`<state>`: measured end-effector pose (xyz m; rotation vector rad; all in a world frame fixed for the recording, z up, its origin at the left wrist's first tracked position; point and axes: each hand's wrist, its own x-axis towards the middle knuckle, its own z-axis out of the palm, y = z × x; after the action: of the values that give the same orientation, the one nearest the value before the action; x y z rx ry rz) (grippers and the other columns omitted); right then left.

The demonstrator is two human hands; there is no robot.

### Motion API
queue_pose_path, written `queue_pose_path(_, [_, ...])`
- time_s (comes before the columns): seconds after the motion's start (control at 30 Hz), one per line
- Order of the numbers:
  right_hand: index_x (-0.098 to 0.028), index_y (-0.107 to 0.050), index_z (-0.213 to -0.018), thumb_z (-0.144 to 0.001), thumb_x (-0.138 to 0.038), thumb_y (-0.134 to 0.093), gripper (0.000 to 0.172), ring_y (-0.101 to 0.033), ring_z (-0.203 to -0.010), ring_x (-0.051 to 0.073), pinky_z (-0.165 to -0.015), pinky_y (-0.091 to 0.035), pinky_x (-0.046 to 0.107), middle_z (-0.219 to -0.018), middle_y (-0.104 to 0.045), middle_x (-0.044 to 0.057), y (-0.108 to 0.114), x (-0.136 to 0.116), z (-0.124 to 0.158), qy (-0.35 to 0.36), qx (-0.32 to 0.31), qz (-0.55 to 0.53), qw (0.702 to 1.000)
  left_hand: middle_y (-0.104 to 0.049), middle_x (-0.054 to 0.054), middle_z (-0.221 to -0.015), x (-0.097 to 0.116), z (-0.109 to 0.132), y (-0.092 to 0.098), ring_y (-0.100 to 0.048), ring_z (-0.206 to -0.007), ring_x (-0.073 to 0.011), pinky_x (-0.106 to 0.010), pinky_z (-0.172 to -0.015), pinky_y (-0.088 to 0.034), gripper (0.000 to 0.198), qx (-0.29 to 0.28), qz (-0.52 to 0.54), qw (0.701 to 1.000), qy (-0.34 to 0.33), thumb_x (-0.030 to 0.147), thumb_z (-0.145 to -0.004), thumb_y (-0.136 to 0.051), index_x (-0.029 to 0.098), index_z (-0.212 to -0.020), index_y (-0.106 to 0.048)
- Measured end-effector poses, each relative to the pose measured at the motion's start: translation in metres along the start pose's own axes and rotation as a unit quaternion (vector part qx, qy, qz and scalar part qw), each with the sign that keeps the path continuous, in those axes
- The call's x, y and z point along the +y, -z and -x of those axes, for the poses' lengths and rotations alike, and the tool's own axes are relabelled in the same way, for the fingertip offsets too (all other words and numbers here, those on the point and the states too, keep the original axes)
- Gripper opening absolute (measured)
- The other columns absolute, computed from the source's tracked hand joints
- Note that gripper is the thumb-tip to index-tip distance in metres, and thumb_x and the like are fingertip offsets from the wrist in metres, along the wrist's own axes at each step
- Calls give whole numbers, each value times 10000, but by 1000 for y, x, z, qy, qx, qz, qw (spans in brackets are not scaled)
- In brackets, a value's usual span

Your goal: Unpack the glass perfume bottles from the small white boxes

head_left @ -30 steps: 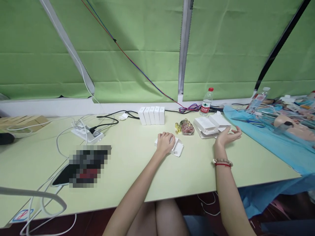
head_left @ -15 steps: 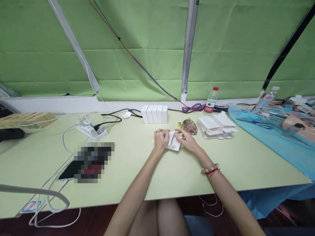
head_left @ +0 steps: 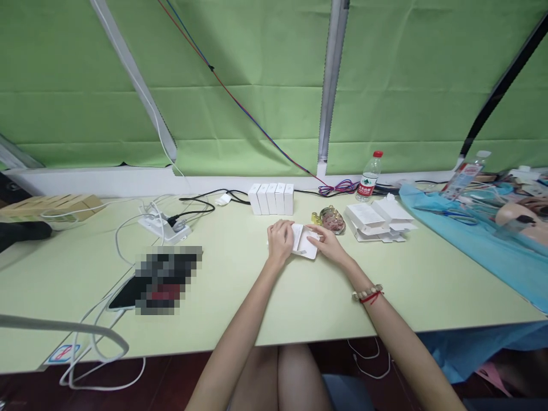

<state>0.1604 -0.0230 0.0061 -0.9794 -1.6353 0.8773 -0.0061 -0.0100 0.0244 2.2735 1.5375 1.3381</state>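
A partly folded white cardboard box (head_left: 305, 249) lies between my hands over the table, its flaps open towards me. My left hand (head_left: 281, 240) is curled over its left side and hides that end. At the right edge, my right hand (head_left: 327, 244) pinches a panel between thumb and fingers. Just behind stands a row of several finished white boxes (head_left: 271, 200), upright and side by side. To the right lies a stack of flat, unfolded white boxes (head_left: 377, 220). A clear packet with reddish-brown contents (head_left: 332, 220) rests near my right hand.
A red-capped water bottle (head_left: 369, 177) stands behind the flat stack. On the left are a power strip (head_left: 166, 228) with cables and a dark device (head_left: 124, 295), partly blurred out. A blue cloth (head_left: 462, 245) with clutter covers the right side.
The box between my hands has opened out slightly and tilted, showing more of its inner panel. My right fingers have shifted a little along its edge. The whole view has moved slightly.
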Motion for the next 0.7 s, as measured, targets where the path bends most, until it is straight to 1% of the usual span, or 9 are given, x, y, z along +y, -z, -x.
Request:
queue_pose_path(0.07, [-174,-577,-1109,-789,-309,-533,350,-586,-845,163,-614,-478,246,-1132,-593,83,0,-5,0,27,33,27,999,-620,-40,-1081,-4,1,0,-495,-1103,-181,-356,-920,-295,331,25,-1,1000,4,218,-883,-280,223,-998,-590])
queue_pose_path(0.2, [-209,-585,-1120,-818,-279,-497,323,-572,-719,135,-550,-444,235,-1112,-615,55,0,-15,2,58,75,106,990,-523,-74,-1232,-16,3,-3,-432,-1187,-196,-372,-963,-293,364,53,19,997,49,242,-881,-276,214,-1164,-503])
queue_pose_path(0.27, [-208,-596,-1101,-828,-281,-487,302,-569,-724,139,-540,-437,233,-1075,-624,56,2,-19,2,82,106,124,983,-511,-73,-1238,-23,3,-5,-444,-1177,-194,-379,-975,-301,383,68,49,990,114,259,-887,-250,224,-1192,-478])
queue_pose_path(0.33, [-203,-598,-1086,-848,-291,-464,287,-569,-765,148,-571,-448,242,-1031,-624,66,7,-22,3,108,170,139,969,-546,-64,-1173,-29,3,-7,-500,-1105,-187,-379,-973,-321,385,78,90,973,199,271,-889,-221,237,-1133,-516])
queue_pose_path(0.4, [-198,-596,-1067,-866,-302,-440,275,-567,-806,157,-621,-460,260,-992,-617,73,15,-23,3,132,264,169,940,-581,-53,-1077,-35,2,-8,-548,-1009,-177,-363,-950,-356,381,80,133,952,265,277,-882,-213,237,-1014,-568])
queue_pose_path(0.43, [-194,-592,-1054,-872,-307,-430,268,-565,-836,163,-641,-462,268,-984,-609,76,19,-24,4,143,314,182,921,-592,-46,-1035,-37,1,-9,-558,-974,-173,-354,-936,-369,372,81,149,945,279,274,-875,-219,236,-956,-580])
queue_pose_path(0.5, [-182,-572,-1033,-882,-320,-409,261,-557,-901,176,-664,-463,279,-994,-590,89,28,-25,4,158,410,195,877,-601,-33,-965,-40,1,-9,-561,-937,-169,-344,-916,-380,348,79,162,943,280,266,-860,-238,238,-868,-585])
queue_pose_path(0.6, [-163,-510,-1056,-894,-342,-372,278,-547,-961,187,-727,-467,307,-1024,-555,114,38,-27,4,143,530,179,816,-601,-23,-907,-42,1,-10,-551,-927,-171,-337,-893,-386,324,72,154,950,261,263,-845,-258,243,-804,-579])
queue_pose_path(0.7, [-149,-458,-1076,-895,-335,-342,284,-515,-1040,191,-858,-442,349,-1067,-523,138,46,-29,3,113,595,163,779,-598,-23,-885,-43,0,-10,-550,-914,-170,-329,-866,-398,318,64,144,955,252,263,-839,-263,240,-787,-575])
